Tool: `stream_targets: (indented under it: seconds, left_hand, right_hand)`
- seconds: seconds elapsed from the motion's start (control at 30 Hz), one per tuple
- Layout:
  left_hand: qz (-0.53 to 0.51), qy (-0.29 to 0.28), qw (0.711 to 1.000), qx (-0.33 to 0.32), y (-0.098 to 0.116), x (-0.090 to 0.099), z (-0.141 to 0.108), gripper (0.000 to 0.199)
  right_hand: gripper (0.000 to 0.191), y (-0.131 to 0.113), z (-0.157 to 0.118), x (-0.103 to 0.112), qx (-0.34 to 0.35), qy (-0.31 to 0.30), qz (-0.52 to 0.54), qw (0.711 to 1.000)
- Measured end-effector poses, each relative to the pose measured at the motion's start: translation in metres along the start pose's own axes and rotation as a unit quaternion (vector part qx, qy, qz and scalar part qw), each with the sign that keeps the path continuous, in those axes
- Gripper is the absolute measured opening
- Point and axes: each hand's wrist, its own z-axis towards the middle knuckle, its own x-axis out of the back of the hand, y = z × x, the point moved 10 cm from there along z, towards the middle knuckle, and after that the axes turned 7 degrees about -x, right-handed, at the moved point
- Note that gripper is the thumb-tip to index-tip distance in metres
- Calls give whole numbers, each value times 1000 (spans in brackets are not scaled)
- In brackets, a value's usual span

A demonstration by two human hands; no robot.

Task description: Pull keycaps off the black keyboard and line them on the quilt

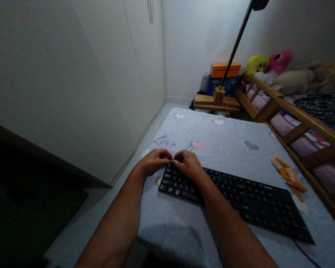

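A black keyboard (248, 197) lies at a slant on a light patterned cloth (226, 137). At its far left corner, my left hand (157, 159) has thumb and index finger pinched together, and whatever sits between them is too small to name. Right beside it, my right hand (188, 163) is closed on a small dark object (179, 156) with a thin wire loop rising from it. The fingertips of both hands nearly meet over the corner keys. My right hand and forearm hide part of the keyboard's upper left.
An orange cloth-like item (289, 173) lies right of the keyboard. Along the right runs a wooden bed rail (304, 115). A wooden stand (217, 98) with a dark pole and an orange box (225, 70) are behind. White cabinet doors (114, 74) border the left.
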Motion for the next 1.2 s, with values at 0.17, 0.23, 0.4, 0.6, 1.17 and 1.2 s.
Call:
stream_targets:
  seconds: [0.17,0.23,0.4,0.6,1.17,1.2]
  left_hand:
    - [-4,-4,1000,-1,0,-1,-1,37]
    - [-9,-5,1000,5,-2,-2,-1,36]
    - [-23,-3,1000,11,-5,-2,-2,34]
    - [-5,-6,1000,-7,-1,-2,-1,31]
    - [91,-17,994,-52,13,-4,-4,24]
    - [93,-18,994,-55,14,-5,-4,24]
  right_hand:
    - [11,-3,-2,1,22,3,9,1000]
    - [11,-3,-2,0,22,1,10,1000]
    - [10,-3,-1,-1,22,-2,33,999]
    - [13,-11,-2,2,57,16,38,998]
    - [11,-8,-5,0,52,16,30,998]
    - [12,-7,-4,1,51,16,35,998]
